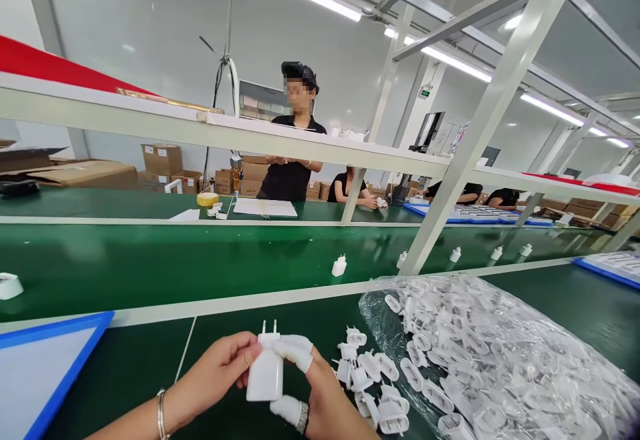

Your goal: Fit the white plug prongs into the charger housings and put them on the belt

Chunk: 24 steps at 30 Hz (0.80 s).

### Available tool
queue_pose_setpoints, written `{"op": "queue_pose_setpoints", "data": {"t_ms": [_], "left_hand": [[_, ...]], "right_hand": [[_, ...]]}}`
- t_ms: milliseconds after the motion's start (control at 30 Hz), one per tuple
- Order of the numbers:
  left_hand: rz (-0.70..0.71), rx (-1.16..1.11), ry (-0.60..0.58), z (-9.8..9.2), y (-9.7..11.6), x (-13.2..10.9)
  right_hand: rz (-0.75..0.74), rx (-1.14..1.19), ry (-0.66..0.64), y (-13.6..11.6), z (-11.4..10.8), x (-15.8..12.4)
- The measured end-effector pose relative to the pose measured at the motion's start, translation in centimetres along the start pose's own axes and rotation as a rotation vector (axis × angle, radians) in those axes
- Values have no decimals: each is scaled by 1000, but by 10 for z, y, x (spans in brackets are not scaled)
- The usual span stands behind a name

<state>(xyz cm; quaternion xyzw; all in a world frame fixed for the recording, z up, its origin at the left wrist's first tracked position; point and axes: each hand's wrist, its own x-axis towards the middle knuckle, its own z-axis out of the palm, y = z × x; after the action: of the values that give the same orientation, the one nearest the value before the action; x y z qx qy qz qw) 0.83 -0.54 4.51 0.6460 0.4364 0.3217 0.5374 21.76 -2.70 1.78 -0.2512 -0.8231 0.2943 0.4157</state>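
A white plug charger [266, 377] with two metal prongs pointing up is held above the dark green table. My left hand [227, 367] pinches its upper left side between thumb and finger. On the other side, my right hand [320, 387], with white covers on its fingertips, grips the charger at its top right and lower edge. Right of my hands lies a loose heap of white plug pieces [367, 375], some showing prongs. Beside it, a clear plastic bag [380, 313] is spread under a large pile of white oval plastic parts [480, 353].
A green conveyor belt [165, 260] crosses ahead, carrying several white chargers [339, 266] spaced apart. A blue-edged white tray [55, 373] lies at the left. A slanted white post [450, 207] stands right of centre. Beyond the belt a person [295, 173] stands; others sit further right.
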Motion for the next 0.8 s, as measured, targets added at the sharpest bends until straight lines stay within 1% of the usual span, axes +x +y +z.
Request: {"op": "queue_pose_setpoints", "data": {"t_ms": [67, 100, 167, 267, 333, 367, 467, 567, 633, 700, 800], "left_hand": [[117, 45, 64, -2, -3, -4], [183, 77, 87, -3, -5, -7], [289, 146, 80, -5, -6, -13], [375, 230, 27, -5, -3, -22], [408, 244, 34, -3, 0, -24], [415, 234, 43, -2, 1, -24], [364, 158, 64, 2, -4, -17], [218, 54, 31, 7, -7, -10], [123, -11, 3, 10, -5, -8], [67, -78, 1, 12, -2, -8], [-50, -224, 30, 11, -4, -8]], "right_hand": [[-32, 55, 92, 0, 6, -2], [-18, 91, 130, 0, 8, -3], [37, 168, 166, -1, 10, -6], [77, 255, 154, -6, 11, -9], [79, 307, 168, -10, 12, -8], [104, 340, 188, -12, 13, -7], [245, 503, 245, -14, 17, -4], [377, 687, 292, -6, 22, -3], [444, 725, 334, 0, 24, -2], [476, 724, 351, 4, 25, -1], [440, 734, 301, 4, 23, 0]]}}
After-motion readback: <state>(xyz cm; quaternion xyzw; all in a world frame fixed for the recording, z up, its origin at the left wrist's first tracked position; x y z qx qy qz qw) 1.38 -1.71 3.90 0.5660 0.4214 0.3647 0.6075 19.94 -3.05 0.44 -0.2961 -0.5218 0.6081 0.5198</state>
